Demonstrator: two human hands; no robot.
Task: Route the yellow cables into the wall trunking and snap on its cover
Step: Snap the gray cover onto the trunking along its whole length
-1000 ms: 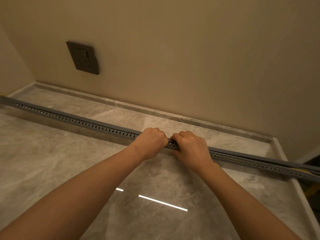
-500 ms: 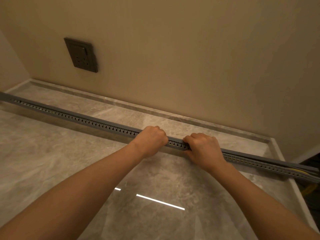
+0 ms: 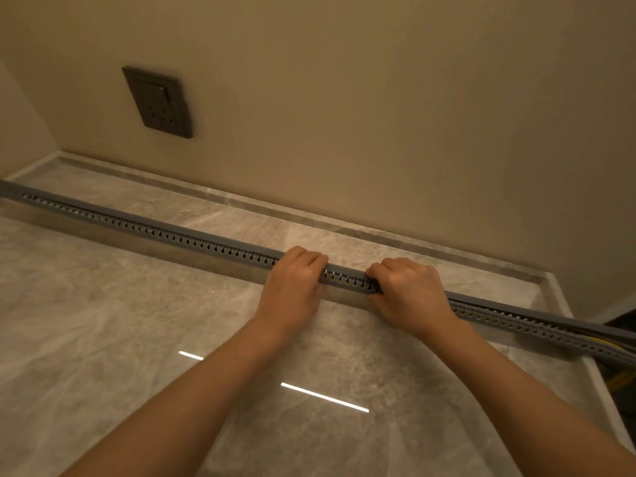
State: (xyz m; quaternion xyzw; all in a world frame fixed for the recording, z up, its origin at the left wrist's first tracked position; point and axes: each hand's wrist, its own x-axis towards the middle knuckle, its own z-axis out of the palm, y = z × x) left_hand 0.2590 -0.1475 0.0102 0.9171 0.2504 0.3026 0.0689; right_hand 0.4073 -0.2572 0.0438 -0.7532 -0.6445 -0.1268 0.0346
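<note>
A long grey slotted trunking (image 3: 144, 227) lies across the marble counter from far left to far right. Its grey cover (image 3: 206, 237) sits flush on top left of my hands; at the right the cover (image 3: 537, 309) stands slightly lifted off the trunking. Yellow cables (image 3: 600, 341) show inside the trunking at the right end and through the slots between my hands. My left hand (image 3: 296, 284) grips the trunking and cover with curled fingers. My right hand (image 3: 409, 294) grips it a short way to the right, fingers curled over the top.
A dark wall socket (image 3: 158, 103) sits on the beige wall above the left part of the trunking. The marble counter (image 3: 103, 339) has a raised back lip (image 3: 309, 216) and a right edge (image 3: 568, 315). More yellow cable (image 3: 623, 378) hangs beyond that edge.
My right hand has slid to the right along the trunking, widening the gap between my hands. My left hand has stayed in place.
</note>
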